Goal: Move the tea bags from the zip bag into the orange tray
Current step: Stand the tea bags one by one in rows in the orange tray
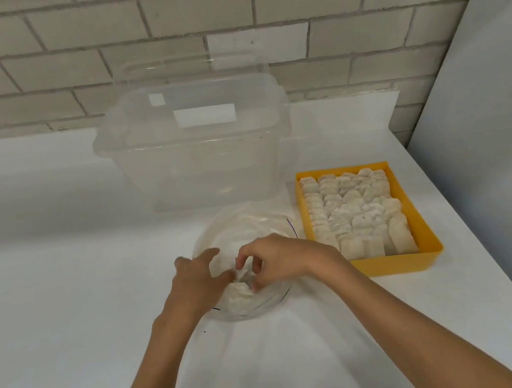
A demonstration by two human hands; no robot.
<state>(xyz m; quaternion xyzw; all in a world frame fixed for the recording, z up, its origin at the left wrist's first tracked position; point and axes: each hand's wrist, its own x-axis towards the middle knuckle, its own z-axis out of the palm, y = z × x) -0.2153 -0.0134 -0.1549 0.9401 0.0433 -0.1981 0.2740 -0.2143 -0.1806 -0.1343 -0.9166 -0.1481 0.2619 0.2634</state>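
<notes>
A clear zip bag (pixel 247 229) lies flat on the white counter, with a few white tea bags (pixel 239 294) bunched at its near end. My left hand (pixel 196 280) rests on the bag's left side, fingers pressing the plastic. My right hand (pixel 279 259) is at the bag's mouth, thumb and fingers pinched on a tea bag there. The orange tray (pixel 395 263) stands just right of the bag, packed with several rows of tea bags (pixel 353 215).
A large clear plastic container (pixel 195 143) with its lid propped behind stands at the back, close behind the bag. A tiled wall runs along the far side. The counter's right edge (pixel 476 224) slants past the tray, next to a grey panel.
</notes>
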